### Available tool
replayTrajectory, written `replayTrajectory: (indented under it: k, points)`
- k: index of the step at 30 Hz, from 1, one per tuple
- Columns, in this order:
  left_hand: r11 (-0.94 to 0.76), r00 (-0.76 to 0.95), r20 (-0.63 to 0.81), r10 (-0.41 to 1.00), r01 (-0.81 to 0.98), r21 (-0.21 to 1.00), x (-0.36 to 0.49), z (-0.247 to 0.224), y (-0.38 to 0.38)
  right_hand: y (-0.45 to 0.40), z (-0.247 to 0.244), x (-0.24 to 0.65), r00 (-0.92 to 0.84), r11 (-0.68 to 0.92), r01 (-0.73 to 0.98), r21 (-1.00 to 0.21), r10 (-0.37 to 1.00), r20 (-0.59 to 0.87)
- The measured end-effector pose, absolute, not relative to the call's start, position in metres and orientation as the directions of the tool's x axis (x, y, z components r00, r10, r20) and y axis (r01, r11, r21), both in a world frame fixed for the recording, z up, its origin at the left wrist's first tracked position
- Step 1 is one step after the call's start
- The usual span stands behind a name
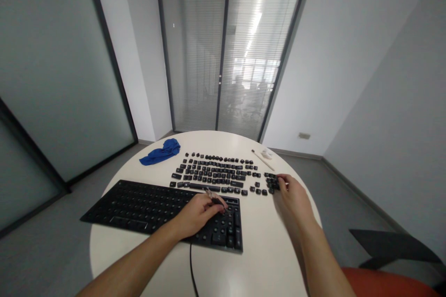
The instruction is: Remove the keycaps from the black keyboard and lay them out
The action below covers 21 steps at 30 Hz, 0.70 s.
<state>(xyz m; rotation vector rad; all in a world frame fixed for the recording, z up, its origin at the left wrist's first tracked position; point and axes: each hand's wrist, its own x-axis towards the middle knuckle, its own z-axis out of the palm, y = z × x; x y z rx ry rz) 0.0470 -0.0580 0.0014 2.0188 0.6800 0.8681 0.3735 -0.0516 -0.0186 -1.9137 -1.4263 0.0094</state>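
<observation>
A black keyboard lies on the near part of the round table, with most of its keycaps off and several still on its right end. Over that end is my left hand, closed on a small tool with a dark grip and thin metal ends, which looks like a keycap puller. Loose black keycaps lie in rows beyond the keyboard. My right hand touches the rightmost group of keycaps with fingertips pinched together. Whether a keycap is between them is too small to tell.
A blue cloth lies at the table's far left. At the far right are a thin brush and a small whitish item. A black cable runs off the near side of the white table. An orange chair stands at lower right.
</observation>
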Motion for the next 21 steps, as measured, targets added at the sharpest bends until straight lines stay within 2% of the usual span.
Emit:
replayTrajectory:
  k: [5,8,13,21]
  points:
    - [-0.519,0.620,0.330,0.712,0.149,0.841,0.047,0.001,-0.058,-0.059,-0.016,0.371,0.472,-0.350,0.840,-0.415,0.848,0.240]
    - [-0.523,0.622,0.331,0.710,0.151,0.839,0.047,0.000,-0.058,-0.061,-0.014,0.370,0.509,-0.430,0.830,-0.356,0.845,0.165]
    - [-0.516,0.618,0.315,0.720,0.174,0.839,0.047,0.001,-0.058,-0.062,-0.014,0.367,0.492,-0.444,0.840,-0.312,0.866,0.093]
    - [-0.506,0.620,0.304,0.723,0.177,0.844,0.047,0.000,-0.058,-0.064,-0.014,0.364,0.507,-0.462,0.830,-0.312,0.858,0.078]
